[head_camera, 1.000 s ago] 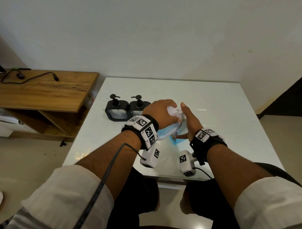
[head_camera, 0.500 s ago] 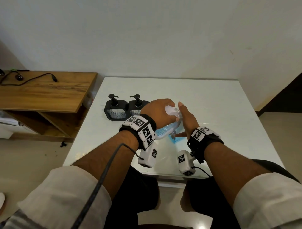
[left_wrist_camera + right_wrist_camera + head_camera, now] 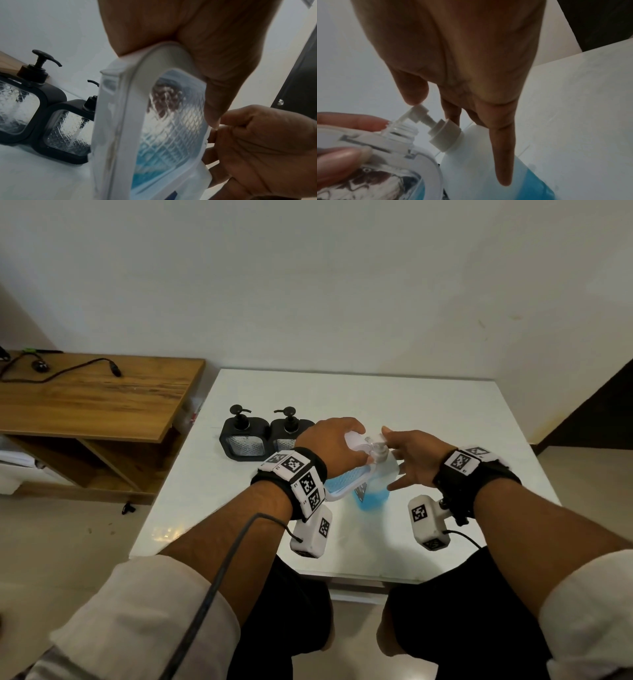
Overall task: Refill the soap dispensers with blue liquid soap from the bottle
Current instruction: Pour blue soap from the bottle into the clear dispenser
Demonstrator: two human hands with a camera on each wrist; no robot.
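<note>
Fingertips: my right hand has its thumb tip on the white pump head of the clear plastic soap bottle with blue liquid; the other fingers are stretched loosely beside the bottle, gripping nothing.
Left hand: my left hand is wrapped around the top of the white-framed clear diamond-textured dispenser, tilting it toward the bottle.
Alignment: the pump nozzle points into the dispenser's open threaded neck, the two almost touching.
Fill: blue soap sits low in the tilted dispenser; I judge it well short of full.
Bottle position: standing on the white table, just in front of me.
Waiting: two black-framed pump dispensers stand side by side farther left, pumps on.
Risk: a press on the pump may rock the unheld bottle, so the nozzle slips off the neck and soap lands on the table.
Risk: more tilt may let soap run out of the neck.
</note>
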